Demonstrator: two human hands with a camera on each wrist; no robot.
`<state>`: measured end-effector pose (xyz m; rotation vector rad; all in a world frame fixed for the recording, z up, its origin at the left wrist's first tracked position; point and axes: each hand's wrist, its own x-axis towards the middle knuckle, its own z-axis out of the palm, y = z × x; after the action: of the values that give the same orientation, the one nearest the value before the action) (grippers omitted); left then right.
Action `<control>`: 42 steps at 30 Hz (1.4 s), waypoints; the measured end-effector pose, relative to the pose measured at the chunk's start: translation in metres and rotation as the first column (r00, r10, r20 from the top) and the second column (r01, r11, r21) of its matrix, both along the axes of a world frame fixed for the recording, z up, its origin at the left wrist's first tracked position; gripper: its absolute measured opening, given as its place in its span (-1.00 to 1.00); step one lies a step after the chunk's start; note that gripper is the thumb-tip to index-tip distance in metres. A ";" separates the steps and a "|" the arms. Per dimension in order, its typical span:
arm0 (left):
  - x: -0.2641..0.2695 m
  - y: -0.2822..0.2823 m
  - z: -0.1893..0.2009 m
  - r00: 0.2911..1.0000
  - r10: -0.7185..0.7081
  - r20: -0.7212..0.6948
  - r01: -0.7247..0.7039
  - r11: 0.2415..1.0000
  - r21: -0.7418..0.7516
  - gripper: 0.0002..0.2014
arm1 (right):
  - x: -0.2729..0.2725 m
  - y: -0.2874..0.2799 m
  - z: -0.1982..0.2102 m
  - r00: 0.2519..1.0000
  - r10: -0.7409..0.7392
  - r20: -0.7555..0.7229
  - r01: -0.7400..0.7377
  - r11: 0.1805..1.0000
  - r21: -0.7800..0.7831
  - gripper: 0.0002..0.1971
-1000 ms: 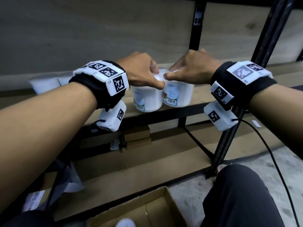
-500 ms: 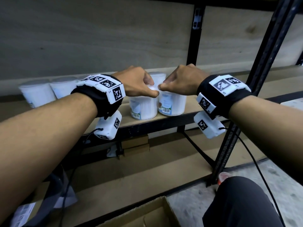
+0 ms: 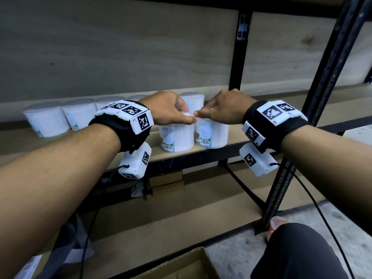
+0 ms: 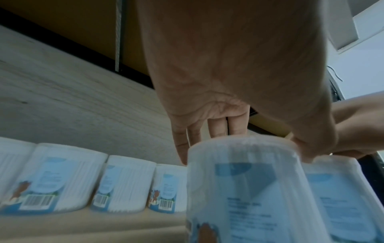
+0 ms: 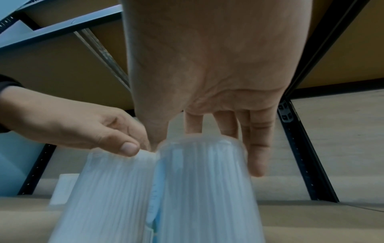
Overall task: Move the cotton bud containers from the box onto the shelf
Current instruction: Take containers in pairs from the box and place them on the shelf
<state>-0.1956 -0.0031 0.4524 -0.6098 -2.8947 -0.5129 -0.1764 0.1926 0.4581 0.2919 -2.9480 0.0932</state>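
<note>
bare skin of the left hand (image 3: 167,110) curls over the lid of the left front container (image 3: 177,137), thumb at the near rim and fingers down the far side, gripping it from above. the right hand (image 3: 225,109) grips the right front container (image 3: 212,133) the same way, its thumb tip meeting the left thumb tip between the two lids. both containers stand upright and touching each other at the front edge of the shelf (image 3: 237,135), which serves as the landmark. one more container (image 3: 193,99) stands behind the pair, toward the back of the shelf. a row of further containers (image 4: 122,184) stands along the back of the shelf to the left of the pair; the head view shows at least four. below and in front of the shelf, a corner of the cardboard box (image 3: 189,264) enters the bottom of the head view; its contents are not visible, so the number of containers left to move cannot be determined. judgement: this pair is seated, with only release outstanding, and the task is well advanced.
</note>
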 end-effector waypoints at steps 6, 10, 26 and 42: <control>0.009 -0.008 0.002 0.999 -0.008 -0.047 0.007 1.000 -0.026 -0.47 | 0.009 0.008 0.005 0.996 0.087 -0.034 -0.088 0.996 -0.024 -0.59; 0.019 -0.012 0.008 0.997 -0.027 -0.075 0.020 0.996 -0.083 -0.56 | 0.020 0.011 0.008 0.989 0.145 -0.034 -0.144 0.989 0.022 -0.72; 0.015 -0.008 0.016 0.996 -0.055 -0.067 0.048 0.993 -0.109 -0.74 | 0.008 0.006 0.001 0.990 0.059 -0.129 -0.078 0.985 -0.154 -0.69; -0.022 -0.004 0.011 0.995 0.007 -0.098 -0.018 0.993 -0.115 -0.74 | -0.042 0.007 -0.001 0.993 0.059 -0.102 -0.072 0.988 -0.135 -0.69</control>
<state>-0.2178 -0.0069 0.4634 -0.6142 -2.8484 -0.3056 -0.2185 0.1995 0.4571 0.3624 -2.8185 0.2833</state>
